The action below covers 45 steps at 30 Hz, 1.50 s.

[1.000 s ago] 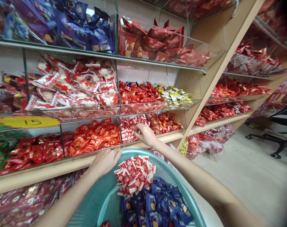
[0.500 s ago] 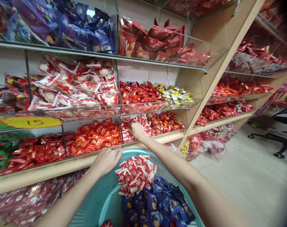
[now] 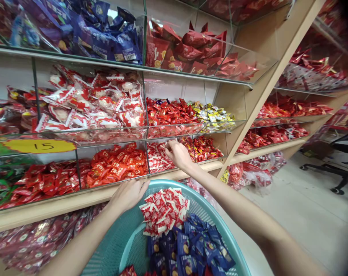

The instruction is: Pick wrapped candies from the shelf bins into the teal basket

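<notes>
Red-and-white sweets (image 3: 159, 159) are being displayed in a lower shelf compartment; over their right side the right hand (image 3: 178, 153) is being held, fingers bent and curled inward. Whether any sweet is being gripped cannot be told, the fingertips being partly hidden. The left hand (image 3: 129, 194) is being held back-up where the teal basket (image 3: 139, 245) is meeting the wooden shelf edge (image 3: 61, 205); its closure cannot be told. Within the basket, a similar red-and-white pile (image 3: 164, 211) is being held just beside blue packets (image 3: 191, 245).
</notes>
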Tool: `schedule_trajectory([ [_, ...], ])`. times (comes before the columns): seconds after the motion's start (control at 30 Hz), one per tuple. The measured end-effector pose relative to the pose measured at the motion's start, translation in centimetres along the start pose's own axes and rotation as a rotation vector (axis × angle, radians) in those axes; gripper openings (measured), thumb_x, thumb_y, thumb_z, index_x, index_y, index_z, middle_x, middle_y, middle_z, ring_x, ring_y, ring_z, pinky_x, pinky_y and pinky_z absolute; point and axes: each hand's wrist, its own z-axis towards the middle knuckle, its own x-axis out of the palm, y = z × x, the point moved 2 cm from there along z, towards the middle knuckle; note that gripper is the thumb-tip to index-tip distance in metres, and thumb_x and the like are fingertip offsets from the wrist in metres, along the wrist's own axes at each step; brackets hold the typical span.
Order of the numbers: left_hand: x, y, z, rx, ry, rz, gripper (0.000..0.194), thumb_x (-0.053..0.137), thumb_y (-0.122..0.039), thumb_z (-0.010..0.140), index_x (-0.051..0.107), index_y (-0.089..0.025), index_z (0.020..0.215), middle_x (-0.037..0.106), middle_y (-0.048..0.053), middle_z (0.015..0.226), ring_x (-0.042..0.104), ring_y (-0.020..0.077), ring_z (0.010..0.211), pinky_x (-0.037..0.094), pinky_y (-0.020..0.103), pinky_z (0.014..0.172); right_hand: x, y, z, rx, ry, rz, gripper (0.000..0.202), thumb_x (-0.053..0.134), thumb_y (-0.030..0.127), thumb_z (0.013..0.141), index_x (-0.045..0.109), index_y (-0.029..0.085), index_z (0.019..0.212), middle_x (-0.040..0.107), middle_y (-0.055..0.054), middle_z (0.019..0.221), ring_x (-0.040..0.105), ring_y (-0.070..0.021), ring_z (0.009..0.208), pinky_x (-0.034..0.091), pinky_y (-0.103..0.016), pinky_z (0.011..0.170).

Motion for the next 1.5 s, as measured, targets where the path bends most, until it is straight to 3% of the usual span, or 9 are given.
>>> schedule_trajectory([
  [0.1,-0.1,0.0,0.0,0.005,-0.015,-0.012,0.052,0.017,-0.044,0.091,0.061,-0.017,0.092,0.066,0.011,0.096,0.061,0.0262,0.089,0.041,0.034,0.076,-2.0,0.4,-2.9,-0.122,-0.006,0.217,0.015,0.042,0.023,0.083,0.055,0.017,0.079,0.058,-0.003,0.08,0.052,-0.0116,0.068,0.036,-0.021,0.062],
  [0.2,0.0,0.0,0.0,-0.006,-0.007,-0.032,0.053,0.018,-0.045,0.091,0.062,-0.017,0.09,0.066,0.012,0.095,0.061,0.026,0.089,0.041,0.034,0.078,-2.9,0.5,-6.0,-0.147,0.066,0.419,0.013,0.045,0.021,0.082,0.054,0.017,0.073,0.056,0.0,0.07,0.049,-0.0103,0.062,0.035,-0.021,0.058],
  [0.33,0.1,0.0,0.0,0.003,-0.015,-0.014,0.056,0.016,-0.046,0.091,0.063,-0.017,0.087,0.067,0.012,0.093,0.062,0.0265,0.088,0.041,0.035,0.076,-2.4,0.1,-8.8,-0.117,0.155,0.526,0.011,0.048,0.019,0.08,0.053,0.017,0.072,0.055,0.001,0.067,0.047,-0.0095,0.06,0.035,-0.02,0.057],
  [0.5,0.0,0.0,-0.1,0.027,-0.029,0.012,0.056,0.014,-0.046,0.091,0.062,-0.018,0.087,0.067,0.011,0.091,0.062,0.0271,0.086,0.042,0.035,0.073,-1.3,-0.7,-10.0,-0.088,0.168,0.505,0.011,0.047,0.018,0.081,0.053,0.016,0.072,0.055,0.0,0.069,0.047,-0.0098,0.062,0.035,-0.02,0.058],
  [0.97,-0.2,-0.2,-0.2,0.003,-0.006,-0.021,0.054,0.016,-0.046,0.09,0.062,-0.018,0.087,0.067,0.011,0.092,0.062,0.0265,0.086,0.041,0.034,0.074,0.6,-1.8,-10.9,-0.008,0.196,0.539,0.014,0.048,0.024,0.081,0.054,0.016,0.071,0.054,0.002,0.063,0.046,-0.0091,0.057,0.034,-0.02,0.054],
  [1.13,-0.3,-0.3,-0.2,-0.027,0.017,-0.034,0.054,0.018,-0.046,0.09,0.063,-0.017,0.088,0.067,0.012,0.092,0.062,0.0257,0.088,0.041,0.033,0.076,0.5,-2.0,-10.6,0.025,0.149,0.533,0.022,0.05,0.034,0.082,0.056,0.016,0.071,0.055,0.0,0.064,0.047,-0.0102,0.058,0.034,-0.021,0.055],
  [1.3,-0.3,-0.2,-0.2,0.002,-0.004,-0.021,0.054,0.016,-0.045,0.091,0.062,-0.017,0.087,0.067,0.011,0.093,0.062,0.0266,0.088,0.041,0.034,0.075,-0.1,-2.5,-8.4,0.016,0.057,0.483,0.028,0.044,0.037,0.085,0.055,0.015,0.071,0.055,0.0,0.065,0.048,-0.0107,0.059,0.035,-0.022,0.057],
  [1.5,-0.3,-0.1,-0.2,-0.014,0.0,-0.031,0.052,0.018,-0.045,0.091,0.061,-0.017,0.089,0.067,0.011,0.094,0.061,0.0253,0.09,0.041,0.033,0.077,2.2,-4.3,-4.0,0.034,0.063,0.325,0.013,0.047,0.022,0.08,0.059,0.016,0.077,0.061,-0.002,0.077,0.054,-0.012,0.07,0.038,-0.022,0.065],
])
